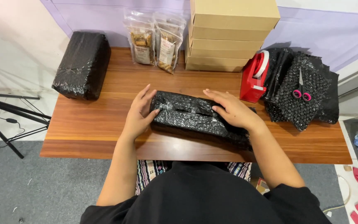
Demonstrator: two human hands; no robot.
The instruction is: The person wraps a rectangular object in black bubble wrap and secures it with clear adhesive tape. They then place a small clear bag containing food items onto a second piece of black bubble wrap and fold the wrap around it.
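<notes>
Two hands lay on one black bubble-wrap parcel (pixel 195 118) at table centre, near the front edge. Its long axis ran roughly 10 to 4 o'clock, left end a bit farther from the person, right end nearer the edge. Left hand (pixel 139 112) sat at the parcel's 9 o'clock end, fingers straight & together, thumb pressed on the top face. Right hand (pixel 233 110) lay flat on top twd the 3 o'clock end, fingers loosely spread, palm down; no pinch.

Wooden table (pixel 92 128) carried more: a 2nd wrapped black parcel (pixel 82 64) at 10 o'clock, two clear snack pouches (pixel 156 39) at 12, a stack of cardboard boxes (pixel 228 35) just right of them, a red tape dispenser (pixel 254 76) at 2 o'clock. Pink-handled scissors (pixel 301 91) rested on loose black bubble-wrap sheets (pixel 301 108) at 3 o'clock.
</notes>
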